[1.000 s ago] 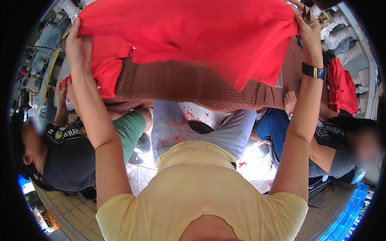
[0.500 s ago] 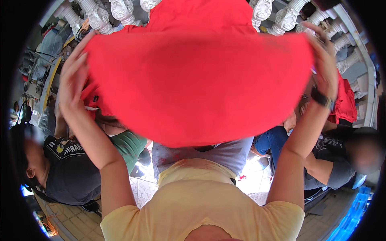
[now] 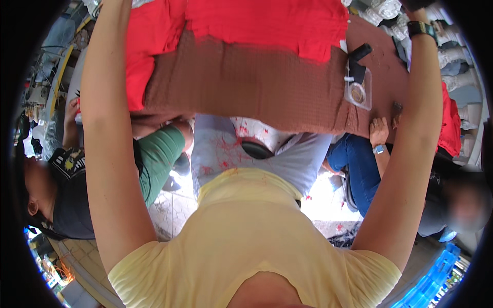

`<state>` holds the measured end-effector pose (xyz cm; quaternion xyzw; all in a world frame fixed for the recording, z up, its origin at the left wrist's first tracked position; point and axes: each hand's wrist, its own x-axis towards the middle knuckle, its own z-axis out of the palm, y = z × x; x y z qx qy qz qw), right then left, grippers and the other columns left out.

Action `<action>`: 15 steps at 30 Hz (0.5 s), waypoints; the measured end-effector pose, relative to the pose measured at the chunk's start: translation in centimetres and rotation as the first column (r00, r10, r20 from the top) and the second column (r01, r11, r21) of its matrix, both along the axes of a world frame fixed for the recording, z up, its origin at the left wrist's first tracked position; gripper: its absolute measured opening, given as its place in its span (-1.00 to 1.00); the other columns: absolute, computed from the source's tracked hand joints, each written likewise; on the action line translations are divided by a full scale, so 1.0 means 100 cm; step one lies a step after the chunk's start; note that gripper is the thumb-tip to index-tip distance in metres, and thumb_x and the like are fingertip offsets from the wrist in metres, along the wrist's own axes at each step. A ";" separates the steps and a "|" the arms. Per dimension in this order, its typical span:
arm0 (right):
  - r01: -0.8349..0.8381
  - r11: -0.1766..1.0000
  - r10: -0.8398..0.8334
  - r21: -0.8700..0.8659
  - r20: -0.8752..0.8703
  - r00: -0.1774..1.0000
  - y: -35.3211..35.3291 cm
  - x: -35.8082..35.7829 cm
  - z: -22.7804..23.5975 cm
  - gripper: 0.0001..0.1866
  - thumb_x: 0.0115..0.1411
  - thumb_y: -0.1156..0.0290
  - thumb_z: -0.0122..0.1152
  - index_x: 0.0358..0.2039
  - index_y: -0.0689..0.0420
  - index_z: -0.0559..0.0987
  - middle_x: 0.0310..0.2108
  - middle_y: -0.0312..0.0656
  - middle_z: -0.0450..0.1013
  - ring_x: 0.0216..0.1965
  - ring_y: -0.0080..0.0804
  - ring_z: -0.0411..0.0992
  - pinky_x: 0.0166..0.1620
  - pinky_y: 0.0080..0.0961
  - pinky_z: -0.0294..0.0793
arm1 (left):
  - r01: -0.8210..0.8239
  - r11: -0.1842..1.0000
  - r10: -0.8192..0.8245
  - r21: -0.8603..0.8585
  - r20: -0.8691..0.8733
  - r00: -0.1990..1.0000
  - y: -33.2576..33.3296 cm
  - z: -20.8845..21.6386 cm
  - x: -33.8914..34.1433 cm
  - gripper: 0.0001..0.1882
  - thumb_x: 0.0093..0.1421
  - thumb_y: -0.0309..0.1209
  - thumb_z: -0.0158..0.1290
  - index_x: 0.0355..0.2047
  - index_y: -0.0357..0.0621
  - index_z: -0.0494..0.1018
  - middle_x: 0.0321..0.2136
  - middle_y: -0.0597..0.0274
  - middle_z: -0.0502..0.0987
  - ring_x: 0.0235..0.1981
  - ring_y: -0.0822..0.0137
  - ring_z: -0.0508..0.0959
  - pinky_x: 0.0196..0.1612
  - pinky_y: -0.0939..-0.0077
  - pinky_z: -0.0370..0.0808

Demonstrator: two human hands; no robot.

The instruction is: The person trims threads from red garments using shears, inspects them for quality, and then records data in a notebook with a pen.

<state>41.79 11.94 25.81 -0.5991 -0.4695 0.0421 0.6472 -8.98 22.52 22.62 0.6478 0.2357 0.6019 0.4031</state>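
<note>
Both my arms reach up and away past the upper edge of the view. My left hand is out of the picture, with only the forearm (image 3: 105, 87) showing. Just a dark sliver of my right hand (image 3: 418, 6) shows at the top rim, beyond a black wristband (image 3: 423, 32); its fingers are hidden. Between my arms, red fabric (image 3: 267, 23) lies over the far part of a table covered with brown cloth (image 3: 241, 77). More red fabric (image 3: 138, 77) hangs beside my left forearm. Whether either hand holds fabric is out of sight.
A clear plastic box (image 3: 365, 100) and a black cylinder (image 3: 359, 52) sit on the table's right. People sit close on both sides; one person's hand (image 3: 379, 131) rests at the table edge. White balusters (image 3: 454, 56) stand beyond. A blue crate (image 3: 431, 280) is at lower right.
My arms have stretched farther up and out, taking my hands to or past the rim. The raised red fabric no longer hangs before me, and the brown-covered table shows.
</note>
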 end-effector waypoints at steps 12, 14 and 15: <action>-0.161 0.727 0.365 -0.667 0.177 0.914 -0.178 -0.124 -0.314 -0.61 0.11 0.44 0.27 -0.02 0.20 0.50 -0.14 0.09 0.56 -0.07 -0.01 0.54 -0.01 -0.22 0.49 | 0.053 0.745 -0.653 -0.665 -0.711 0.261 -0.228 -0.246 -0.085 -0.32 -0.05 -0.49 0.34 0.14 -0.09 0.41 0.05 0.17 0.42 -0.03 0.34 0.47 -0.04 0.45 0.51; -0.082 0.791 0.325 -0.607 0.302 0.896 -0.190 -0.132 -0.342 -0.62 0.11 0.51 0.23 -0.01 0.19 0.50 -0.11 0.09 0.48 -0.09 0.08 0.49 -0.03 -0.15 0.47 | -0.065 0.638 -0.753 -0.768 -0.639 0.156 -0.277 -0.294 -0.083 -0.15 -0.18 -0.55 0.38 0.20 0.09 0.39 0.00 0.17 0.32 -0.09 0.27 0.46 -0.04 0.41 0.52; -0.020 0.806 0.300 -0.591 0.379 0.875 -0.192 -0.138 -0.348 -0.61 0.11 0.52 0.22 -0.01 0.17 0.50 -0.11 0.08 0.45 -0.11 0.09 0.47 -0.03 -0.13 0.45 | -0.006 0.700 -0.696 -0.714 -0.685 0.216 -0.304 -0.308 -0.080 -0.14 -0.20 -0.52 0.38 0.19 0.18 0.39 -0.03 0.07 0.36 -0.06 0.11 0.51 -0.05 0.31 0.55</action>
